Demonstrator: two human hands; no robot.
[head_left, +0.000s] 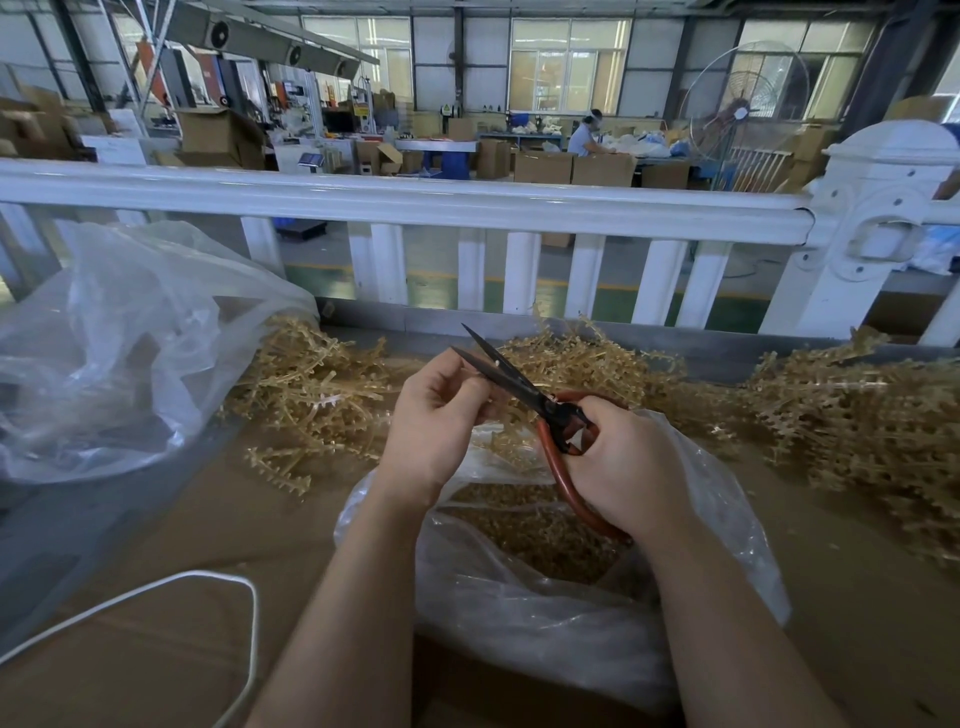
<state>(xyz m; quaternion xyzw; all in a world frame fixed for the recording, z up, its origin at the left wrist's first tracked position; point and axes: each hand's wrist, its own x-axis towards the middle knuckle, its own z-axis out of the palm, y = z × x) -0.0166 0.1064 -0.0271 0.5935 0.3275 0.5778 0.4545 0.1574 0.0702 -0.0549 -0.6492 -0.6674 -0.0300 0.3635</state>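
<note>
A pair of dark-bladed steel scissors with red looped handles (524, 387) is held above the counter (171, 519). The right hand (628, 467) is wrapped in a firm grip round the handles, and the blades are parted in a narrow V pointing up and away. The left hand (441, 421) is raised just beside the blades, its grip pinched narrow on what appears to be a small tan plastic sprig. The sprig is hidden by the fingertips, so its exact place between the blades cannot be told. Directly beneath both hands an open clear plastic bag (519, 623) is part filled with small tan cut pieces (540, 535), and heaps of uncut tan plastic branches (311, 389) are spread on the counter behind it. A cut is judged to be about to be made. The chief risk is to the left fingertips, which are held very near the lower blade: a nick could be caused if the blades were closed before the sprig is pushed further out. A clipped piece could also be flung past the bag's rim, since the cut would be made well above the opening.
</note>
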